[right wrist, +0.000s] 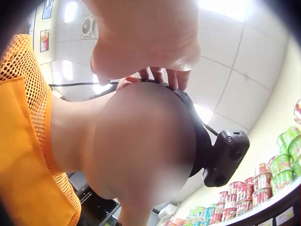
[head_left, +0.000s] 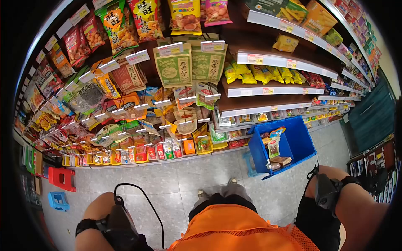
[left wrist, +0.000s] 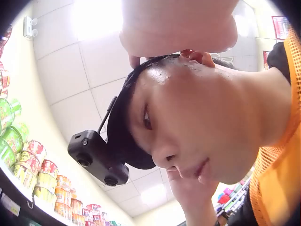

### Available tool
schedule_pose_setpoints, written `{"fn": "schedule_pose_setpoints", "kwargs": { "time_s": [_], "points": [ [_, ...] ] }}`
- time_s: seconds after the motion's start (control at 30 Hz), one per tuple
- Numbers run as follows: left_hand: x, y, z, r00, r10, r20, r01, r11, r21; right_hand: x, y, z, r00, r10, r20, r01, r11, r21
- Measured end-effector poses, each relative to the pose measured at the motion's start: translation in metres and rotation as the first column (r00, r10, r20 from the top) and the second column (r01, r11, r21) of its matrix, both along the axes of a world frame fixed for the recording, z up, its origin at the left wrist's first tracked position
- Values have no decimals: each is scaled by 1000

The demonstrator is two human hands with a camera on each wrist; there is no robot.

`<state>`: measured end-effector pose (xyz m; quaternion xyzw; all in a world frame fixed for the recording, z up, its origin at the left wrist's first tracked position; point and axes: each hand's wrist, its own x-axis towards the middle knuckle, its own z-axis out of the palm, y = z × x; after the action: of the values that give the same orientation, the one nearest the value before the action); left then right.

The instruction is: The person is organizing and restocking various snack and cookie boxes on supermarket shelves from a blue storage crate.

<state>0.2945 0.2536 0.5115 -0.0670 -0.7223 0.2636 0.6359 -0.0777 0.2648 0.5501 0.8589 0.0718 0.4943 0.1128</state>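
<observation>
Both hands are raised to the person's head, out of the head view. A dark cap [right wrist: 203, 146] carries a small black camera [right wrist: 228, 157] on its brim. My right hand [right wrist: 146, 37] holds the cap's side, several fingers [right wrist: 171, 77] bent over its edge. On the other side, my left hand [left wrist: 181, 26] is close above the ear, one fingertip [left wrist: 134, 61] at the cap's edge; its other fingers are hidden behind the palm. The head view shows only the forearms, with a wrist camera [head_left: 328, 192] strapped to the right one.
Snack shelves [head_left: 268, 91] with bagged goods fill the front. A blue bin [head_left: 259, 152] holding several packets stands at the right, over a light blue stool [head_left: 249, 164]. Red [head_left: 62, 179] and blue stools [head_left: 57, 201] are on the floor at left. A black cable [head_left: 146, 196] loops beside the left forearm.
</observation>
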Motion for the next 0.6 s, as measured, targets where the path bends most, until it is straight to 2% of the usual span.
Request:
{"fn": "schedule_pose_setpoints", "kwargs": {
  "time_s": [0.23,0.6],
  "points": [
    [-65,9,3,1000,-29,1,29,999,-25,-63,24,-4,1000,-3,-1,3,1000,29],
    [-244,27,20,968,-250,-23,247,964,-95,-225,103,-16,993,-92,71,90,995,32]
  ]
}}
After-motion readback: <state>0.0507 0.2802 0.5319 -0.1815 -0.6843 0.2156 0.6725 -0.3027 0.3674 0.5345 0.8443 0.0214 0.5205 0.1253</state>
